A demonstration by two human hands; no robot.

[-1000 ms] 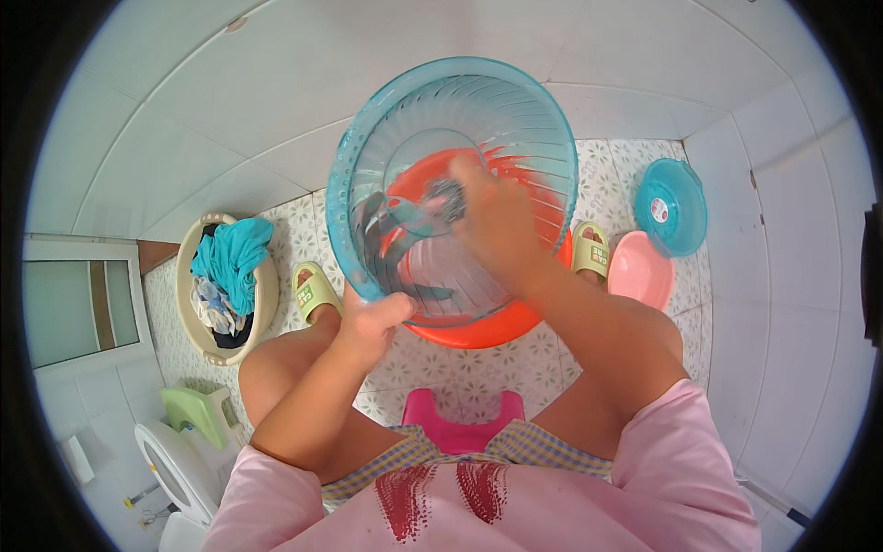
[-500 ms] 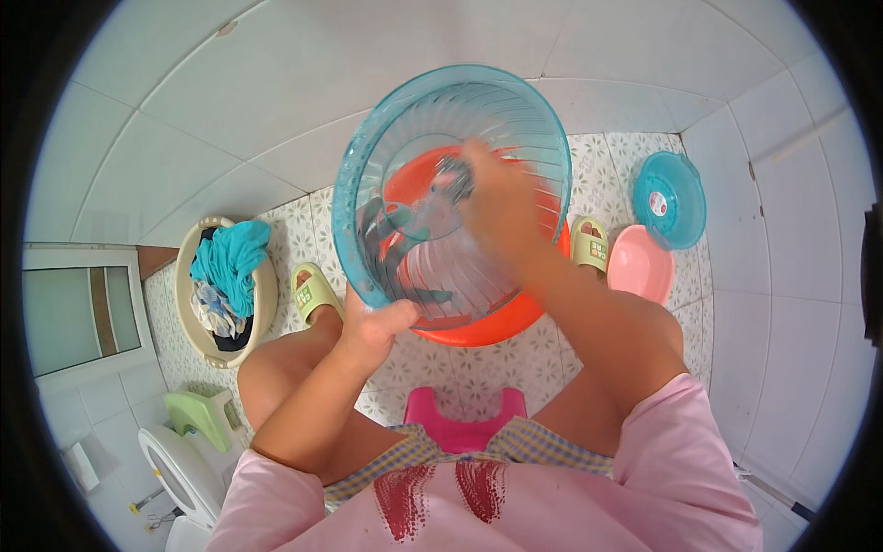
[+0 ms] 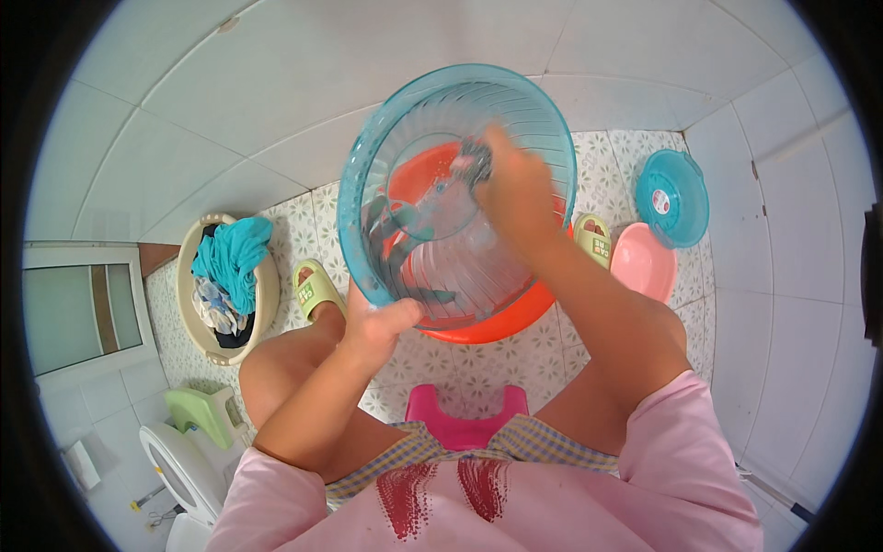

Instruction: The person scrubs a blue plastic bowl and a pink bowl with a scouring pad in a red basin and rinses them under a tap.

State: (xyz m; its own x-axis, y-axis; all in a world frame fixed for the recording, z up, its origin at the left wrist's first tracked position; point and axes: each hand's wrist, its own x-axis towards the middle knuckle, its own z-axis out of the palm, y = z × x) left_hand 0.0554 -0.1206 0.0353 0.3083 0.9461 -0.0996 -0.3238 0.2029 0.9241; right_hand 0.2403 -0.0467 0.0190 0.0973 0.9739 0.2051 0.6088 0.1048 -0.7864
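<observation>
A translucent blue basin point(image 3: 538, 212) is tilted up above an orange-red basin point(image 3: 497, 327), which shows below it and through its wall. My left hand point(image 3: 382, 327) grips the blue basin's lower left rim, thumb over the edge. Its other fingers are hidden by the basin. Inside, my right hand point(image 3: 524, 198) presses a grey, wiry-looking scrubber point(image 3: 472, 164) against the basin's bottom. Motion blurs this hand, and its fingers are wrapped about the scrubber. Wet streaks and drops show on the basin's inner surface.
On the left stands a beige basket point(image 3: 267, 299) of clothes point(image 3: 235, 258). A pink basin point(image 3: 644, 262) and another blue basin point(image 3: 676, 198) lie at the right, near the tiled wall point(image 3: 782, 212). A pink stool point(image 3: 464, 428) is under me; a toilet point(image 3: 179, 469) is lower left.
My right hand has moved slightly up and right inside the basin with the scrubber. My left hand keeps its hold on the rim, and the basin has shifted slightly right.
</observation>
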